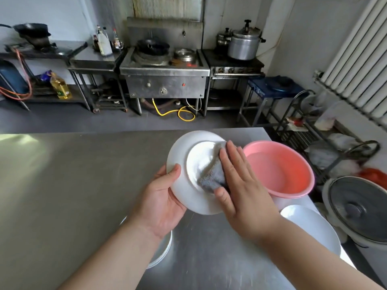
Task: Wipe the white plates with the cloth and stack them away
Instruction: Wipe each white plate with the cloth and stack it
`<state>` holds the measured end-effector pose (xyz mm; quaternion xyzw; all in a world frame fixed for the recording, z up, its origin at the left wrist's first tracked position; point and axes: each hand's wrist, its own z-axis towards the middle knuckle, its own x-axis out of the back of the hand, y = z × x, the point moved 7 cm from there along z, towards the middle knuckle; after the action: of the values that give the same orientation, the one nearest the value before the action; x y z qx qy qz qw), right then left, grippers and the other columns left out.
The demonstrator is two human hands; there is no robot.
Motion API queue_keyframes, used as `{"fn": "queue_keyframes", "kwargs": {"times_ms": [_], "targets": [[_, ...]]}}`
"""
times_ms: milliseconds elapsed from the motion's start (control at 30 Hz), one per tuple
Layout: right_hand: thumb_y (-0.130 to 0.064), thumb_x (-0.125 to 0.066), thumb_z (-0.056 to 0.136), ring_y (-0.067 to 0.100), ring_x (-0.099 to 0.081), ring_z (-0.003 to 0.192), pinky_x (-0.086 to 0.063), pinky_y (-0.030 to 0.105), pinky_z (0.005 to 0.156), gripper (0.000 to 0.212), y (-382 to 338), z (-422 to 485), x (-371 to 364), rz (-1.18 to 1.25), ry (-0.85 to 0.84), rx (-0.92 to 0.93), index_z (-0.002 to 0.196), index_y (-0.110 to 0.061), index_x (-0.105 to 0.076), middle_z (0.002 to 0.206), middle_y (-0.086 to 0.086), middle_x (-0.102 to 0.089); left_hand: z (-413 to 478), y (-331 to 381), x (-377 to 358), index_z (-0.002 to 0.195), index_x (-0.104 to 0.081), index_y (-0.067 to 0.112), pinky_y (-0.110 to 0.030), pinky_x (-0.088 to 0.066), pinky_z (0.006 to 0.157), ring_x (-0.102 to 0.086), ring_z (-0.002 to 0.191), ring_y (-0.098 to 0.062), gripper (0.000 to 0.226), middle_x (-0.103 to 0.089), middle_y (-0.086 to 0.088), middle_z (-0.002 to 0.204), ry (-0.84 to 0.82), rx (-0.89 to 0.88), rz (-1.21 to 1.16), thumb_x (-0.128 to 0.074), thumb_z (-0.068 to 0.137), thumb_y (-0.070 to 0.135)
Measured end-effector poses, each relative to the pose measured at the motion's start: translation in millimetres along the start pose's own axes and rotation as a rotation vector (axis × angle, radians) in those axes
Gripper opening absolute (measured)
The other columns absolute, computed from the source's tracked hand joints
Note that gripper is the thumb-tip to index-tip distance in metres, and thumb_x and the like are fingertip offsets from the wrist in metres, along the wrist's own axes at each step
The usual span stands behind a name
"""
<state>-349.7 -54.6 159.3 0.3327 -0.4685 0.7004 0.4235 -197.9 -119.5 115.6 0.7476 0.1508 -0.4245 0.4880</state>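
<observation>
- One white plate (194, 162) is up off the desk (62, 185), just left of the pink basin (280, 168). Its face is tilted toward the person, probably so the wiping surface is in plain sight and easy to press on.
- A grey cloth (211, 174) lies on the plate's middle, on the half nearer the basin.
- The left hand (161, 197) grips the plate at the rim farthest from the basin. The thumb is clamped over the top edge. The fingers are hidden underneath, so their curl cannot be seen. This grip likely braces the plate against the push of wiping.
- The right hand (240, 185) lies flat on the cloth, between the plate's centre and the basin. Its fingers (234, 160) are straight and close together, pressing rather than grasping, with the thumb along the cloth's near edge. A flat hand spreads pressure across the cloth.
- The basin sits on the desk and seems to hold water, perhaps for wetting the cloth.
- On the near side of the basin, at the desk's edge, rests another white dish (310, 227).
- Further left of the basin, a stack of plates (165, 248) shows partly beneath the left forearm. I cannot tell which pile is already wiped.
</observation>
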Motion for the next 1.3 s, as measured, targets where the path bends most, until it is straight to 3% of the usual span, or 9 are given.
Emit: {"fn": "queue_keyframes", "kwargs": {"times_ms": [133,267,400,533,633,767,967,1167,1300], "targets": [[-0.058,-0.02,0.108,0.033,-0.005,0.162,-0.021,0.06,0.126,0.076,-30.0,-20.6,-4.2,-0.002,-0.008,0.241,0.165,-0.008,-0.023,0.174,0.006,-0.014,-1.8,-2.7,-8.5,0.138,-0.063,0.001,-0.049,-0.057,0.102,-0.069,0.122,-0.035,0.045,-0.069,-0.024,0.133,0.01,0.017,0.062,-0.057,0.096,0.019],[-0.035,-0.041,0.107,0.033,-0.03,0.156,-0.031,0.054,0.122,0.062,-36.2,27.0,26.2,-0.032,0.067,0.332,0.159,-0.001,-0.035,0.167,0.013,-0.035,-8.2,-27.1,-23.8,0.111,-0.082,0.017,-0.035,-0.063,0.079,-0.077,0.092,-0.019,0.037,-0.079,-0.009,0.103,-0.106,0.102,0.122,-0.059,0.088,-0.002],[-0.022,-0.05,0.108,0.03,-0.054,0.135,-0.042,0.046,0.114,0.043,-12.9,50.4,46.5,-0.002,0.172,0.24,0.146,-0.003,-0.057,0.143,0.011,-0.061,-12.6,-17.4,-35.2,0.134,-0.07,0.012,-0.041,-0.058,0.098,-0.067,0.126,-0.03,0.041,-0.069,-0.017,0.136,-0.172,0.047,0.141,-0.06,0.095,0.012],[-0.022,-0.047,0.109,0.025,-0.043,0.147,-0.036,0.045,0.12,0.047,19.1,18.0,48.2,0.064,0.248,-0.004,0.154,-0.006,-0.048,0.158,0.007,-0.048,-13.1,-16.6,-39.7,0.134,-0.07,0.009,-0.044,-0.058,0.098,-0.066,0.127,-0.034,0.041,-0.066,-0.021,0.139,-0.124,0.024,0.131,-0.063,0.094,0.015],[-0.035,-0.042,0.109,0.032,-0.035,0.153,-0.033,0.051,0.121,0.053,11.5,9.5,55.8,-0.029,0.179,0.134,0.155,-0.009,-0.047,0.162,0.008,-0.043,-16.6,-35.9,-52.5,0.138,-0.066,0.008,-0.046,-0.056,0.102,-0.067,0.125,-0.034,0.041,-0.067,-0.021,0.136,-0.14,0.066,0.179,-0.056,0.099,0.012],[-0.038,-0.049,0.107,0.032,-0.049,0.141,-0.039,0.047,0.117,0.049,3.8,21.7,84.0,-0.111,0.154,0.339,0.148,-0.014,-0.058,0.15,0.006,-0.057,-17.3,-47.7,-77.0,0.137,-0.067,0.01,-0.04,-0.057,0.097,-0.069,0.121,-0.029,0.04,-0.071,-0.016,0.13,-0.197,0.043,0.168,-0.057,0.098,0.013],[-0.03,-0.044,0.108,0.017,-0.025,0.156,-0.025,0.042,0.126,0.058,59.6,-19.6,87.1,0.191,0.321,-0.154,0.163,-0.016,-0.031,0.168,-0.001,-0.029,-9.0,-44.4,-96.1,0.137,-0.066,0.005,-0.046,-0.056,0.101,-0.061,0.132,-0.037,0.045,-0.064,-0.021,0.142,-0.136,-0.093,0.105,-0.062,0.093,0.015],[-0.027,-0.063,0.102,0.025,-0.037,0.152,-0.033,0.043,0.123,0.059,71.2,-9.4,125.2,0.026,0.2,0.173,0.156,-0.011,-0.046,0.163,0.004,-0.042,-13.3,-76.6,-114.5,0.138,-0.065,0.006,-0.047,-0.054,0.105,-0.061,0.134,-0.036,0.046,-0.062,-0.021,0.144,-0.13,-0.066,0.106,-0.063,0.094,0.017],[-0.025,-0.059,0.104,0.02,-0.029,0.155,-0.026,0.039,0.126,0.06,89.0,-18.6,133.4,0.146,0.268,0.029,0.16,-0.011,-0.04,0.167,0.002,-0.034,-8.1,-72.0,-133.3,0.137,-0.067,0.008,-0.05,-0.053,0.106,-0.059,0.135,-0.036,0.043,-0.062,-0.02,0.145,-0.128,-0.145,0.048,-0.057,0.097,0.019]]}}
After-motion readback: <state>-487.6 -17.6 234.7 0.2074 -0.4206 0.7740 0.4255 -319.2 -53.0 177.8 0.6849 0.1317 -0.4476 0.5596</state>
